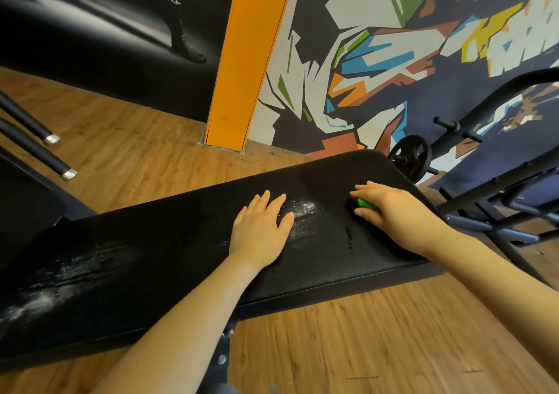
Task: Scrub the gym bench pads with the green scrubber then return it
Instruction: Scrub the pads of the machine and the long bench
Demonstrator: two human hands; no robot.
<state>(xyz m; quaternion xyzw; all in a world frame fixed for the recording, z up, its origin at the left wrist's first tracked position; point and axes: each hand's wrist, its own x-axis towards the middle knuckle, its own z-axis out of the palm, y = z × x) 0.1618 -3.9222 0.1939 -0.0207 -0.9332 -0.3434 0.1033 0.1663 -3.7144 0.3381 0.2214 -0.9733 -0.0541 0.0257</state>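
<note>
Head view: right hand (pixel 390 209) grips the mostly hidden green scrubber (pixel 367 204); left hand (pixel 261 227) lies flat.

Long black gym bench pad (pixel 181 260), wet foamy streaks, green scrubber (pixel 367 204) lying near its far right end
</note>
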